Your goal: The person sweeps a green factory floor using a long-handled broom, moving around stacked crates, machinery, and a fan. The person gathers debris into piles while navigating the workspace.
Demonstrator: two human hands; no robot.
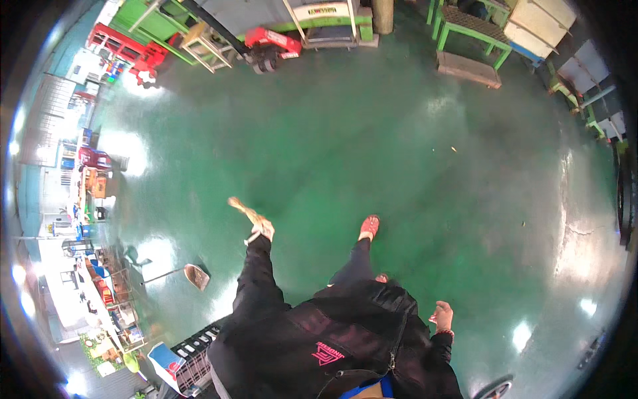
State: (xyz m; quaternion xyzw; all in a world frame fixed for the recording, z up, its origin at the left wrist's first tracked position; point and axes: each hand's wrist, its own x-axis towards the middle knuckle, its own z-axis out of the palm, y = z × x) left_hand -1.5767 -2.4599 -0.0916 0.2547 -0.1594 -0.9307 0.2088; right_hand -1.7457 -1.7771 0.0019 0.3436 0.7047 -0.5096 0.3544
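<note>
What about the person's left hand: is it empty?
No, the left hand holds a long tan object that sticks out over the green floor.

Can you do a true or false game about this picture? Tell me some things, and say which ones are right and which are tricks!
1. The left hand holds a long, tan thing. True, but it's too blurry to say what it is.
2. The floor is bright yellow. False: it is green.
3. A red shoe shows out in front of the black jacket. True.
4. The long-handled dustpan is on the picture's right side. False: it is on the left.
5. A red pallet jack is near the top of the picture. True.
</note>
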